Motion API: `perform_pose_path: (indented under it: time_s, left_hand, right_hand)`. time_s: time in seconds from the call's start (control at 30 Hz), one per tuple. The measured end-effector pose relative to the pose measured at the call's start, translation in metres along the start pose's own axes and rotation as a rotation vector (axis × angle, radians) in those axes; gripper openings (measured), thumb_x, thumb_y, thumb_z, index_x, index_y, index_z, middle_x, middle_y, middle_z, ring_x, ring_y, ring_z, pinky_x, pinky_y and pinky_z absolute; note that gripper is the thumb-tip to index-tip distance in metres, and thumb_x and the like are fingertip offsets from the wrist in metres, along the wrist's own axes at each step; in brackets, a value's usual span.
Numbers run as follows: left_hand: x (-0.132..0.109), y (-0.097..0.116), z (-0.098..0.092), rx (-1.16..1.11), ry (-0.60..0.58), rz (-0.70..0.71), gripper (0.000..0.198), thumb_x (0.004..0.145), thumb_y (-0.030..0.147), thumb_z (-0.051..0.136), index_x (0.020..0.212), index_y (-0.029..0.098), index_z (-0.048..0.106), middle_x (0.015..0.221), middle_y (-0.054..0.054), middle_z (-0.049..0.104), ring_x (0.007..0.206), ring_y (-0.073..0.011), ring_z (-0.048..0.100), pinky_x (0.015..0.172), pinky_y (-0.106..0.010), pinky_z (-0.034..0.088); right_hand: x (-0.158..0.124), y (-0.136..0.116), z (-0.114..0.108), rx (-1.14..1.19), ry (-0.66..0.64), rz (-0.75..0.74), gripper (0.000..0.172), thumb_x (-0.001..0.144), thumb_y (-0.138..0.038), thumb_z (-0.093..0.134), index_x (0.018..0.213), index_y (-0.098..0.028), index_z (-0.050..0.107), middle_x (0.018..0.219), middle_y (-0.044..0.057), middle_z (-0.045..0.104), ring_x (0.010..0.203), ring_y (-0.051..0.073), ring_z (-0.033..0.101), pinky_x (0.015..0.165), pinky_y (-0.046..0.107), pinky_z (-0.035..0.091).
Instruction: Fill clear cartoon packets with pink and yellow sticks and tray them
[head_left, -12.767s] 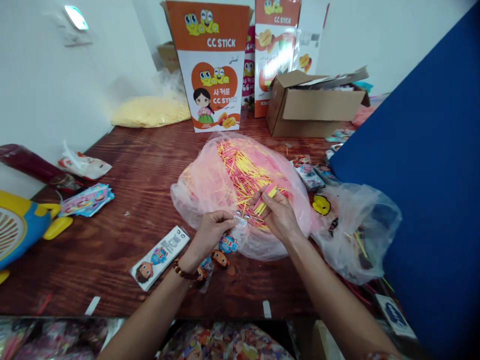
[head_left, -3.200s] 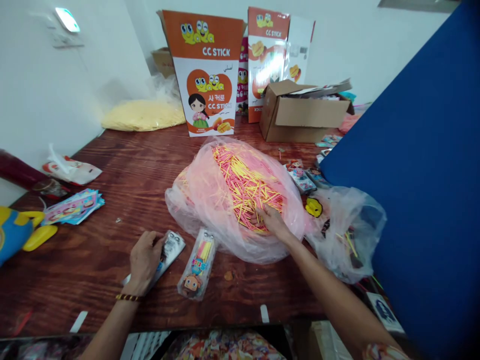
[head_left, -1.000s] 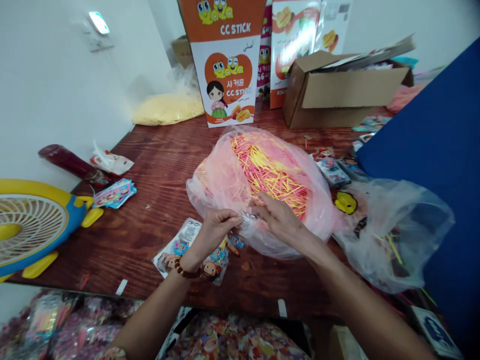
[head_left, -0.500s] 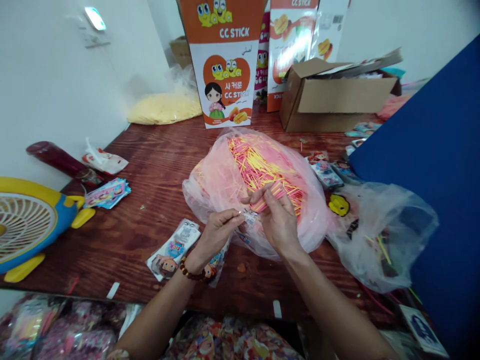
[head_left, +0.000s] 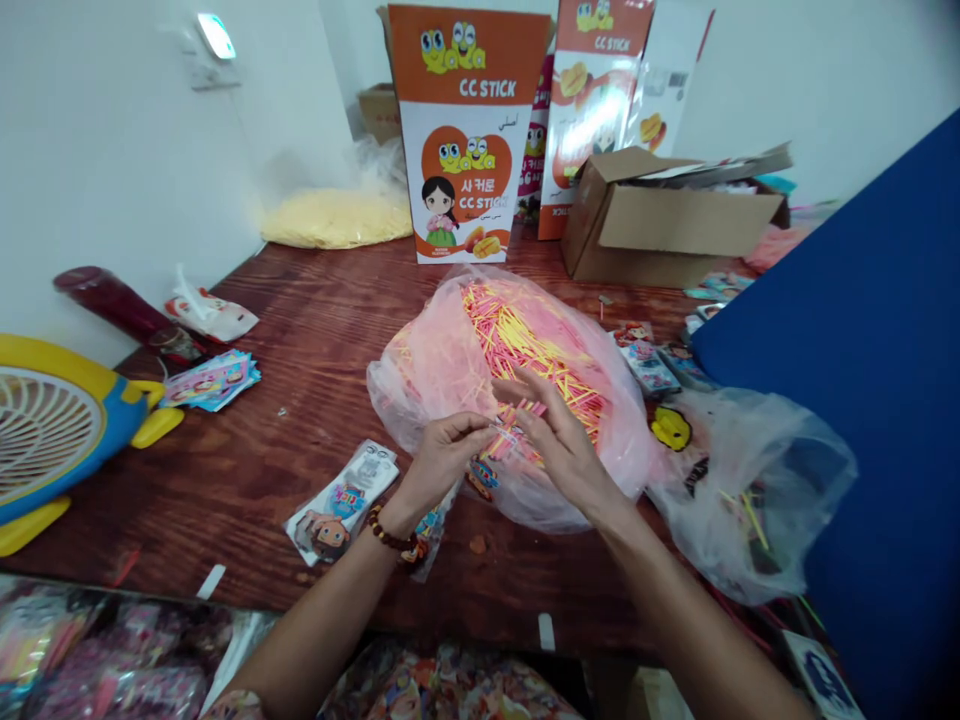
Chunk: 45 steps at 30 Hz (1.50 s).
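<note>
My left hand (head_left: 446, 460), with a beaded bracelet at the wrist, is closed in a pinch on the edge of a small clear plastic packet (head_left: 508, 432). Pink sticks show around the packet's mouth, though which lie inside is hard to tell. Close beside it, my right hand (head_left: 562, 440) has its fingers stretched and parted from the thumb, near those sticks. Both hands are over a large translucent bag (head_left: 442, 350) full of thin pink and yellow sticks (head_left: 517, 335). Flat printed packets (head_left: 341, 505) lie left of my left forearm, and another printed packet (head_left: 431, 530) is partly under the wrist.
Behind the bag stand an orange-and-white carton (head_left: 465, 130) and an open brown box (head_left: 675, 225). A toy-shaped fan (head_left: 52, 430) and stacked packets (head_left: 212, 380) are at left. A clear bag (head_left: 765, 480) and blue panel (head_left: 840, 340) border the right side.
My right hand's fingers have spread apart from the bunch of pink sticks they were around. The left hand keeps its pinch on the packet. The view has shifted slightly.
</note>
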<state>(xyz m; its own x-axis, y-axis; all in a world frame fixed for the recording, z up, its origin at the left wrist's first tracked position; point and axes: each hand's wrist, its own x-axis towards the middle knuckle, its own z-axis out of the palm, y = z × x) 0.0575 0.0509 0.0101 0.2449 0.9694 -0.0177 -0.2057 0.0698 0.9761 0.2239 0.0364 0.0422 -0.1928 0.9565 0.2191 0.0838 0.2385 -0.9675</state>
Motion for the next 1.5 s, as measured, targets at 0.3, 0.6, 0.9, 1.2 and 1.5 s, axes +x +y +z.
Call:
perform_pose_path:
  time_s: [0.3,0.6,0.9,1.2,1.5]
  left_hand:
    - [0.003,-0.006,0.002,-0.114,0.012,0.033,0.020,0.074,0.034,0.079,0.085,0.017,0.077,0.082,-0.003,0.074,0.075,-0.0134,0.063,0.073,-0.025,0.051]
    - [-0.008,0.014,-0.010,0.088,0.079,0.320,0.012,0.082,0.030,0.072,0.086,0.022,0.079,0.097,-0.006,0.074,0.093,-0.0188,0.066,0.088,-0.032,0.051]
    - [-0.047,0.028,-0.049,0.279,0.224,0.048,0.019,0.079,0.036,0.072,0.078,0.017,0.076,0.074,-0.002,0.069,0.068,-0.0144,0.058,0.064,-0.025,0.046]
    - [-0.048,-0.055,-0.080,0.606,0.182,-0.139,0.026,0.085,0.039,0.058,0.083,0.017,0.072,0.080,-0.005,0.071,0.073,-0.0198,0.061,0.070,-0.030,0.047]
    - [-0.056,-0.076,-0.074,1.019,0.298,0.194,0.036,0.095,0.031,0.047,0.124,0.016,0.060,0.111,-0.013,0.065,0.104,-0.0271,0.060,0.093,-0.044,0.048]
  right_hand:
    - [-0.003,-0.001,-0.026,-0.247,-0.165,-0.017,0.039,0.091,-0.038,0.062,0.128,-0.026,0.060,0.124,0.008,0.069,0.112,0.023,0.065,0.095,0.040,0.052]
    - [-0.002,-0.028,-0.017,-0.390,-0.048,-0.181,0.017,0.089,-0.036,0.064,0.078,-0.024,0.070,0.075,0.001,0.069,0.071,0.018,0.063,0.068,0.031,0.048]
    - [-0.002,0.002,0.020,-0.089,-0.195,0.129,0.015,0.087,-0.032,0.062,0.080,-0.021,0.069,0.068,-0.001,0.068,0.063,0.014,0.066,0.058,0.025,0.050]
    - [0.004,0.083,-0.060,-0.517,0.129,0.280,0.013,0.086,-0.025,0.054,0.078,-0.020,0.064,0.069,0.002,0.067,0.066,0.018,0.065,0.063,0.029,0.048]
    - [0.024,0.097,-0.102,-1.154,-0.060,0.333,0.020,0.087,-0.011,0.051,0.084,-0.015,0.070,0.093,0.010,0.072,0.084,0.019,0.062,0.073,0.027,0.040]
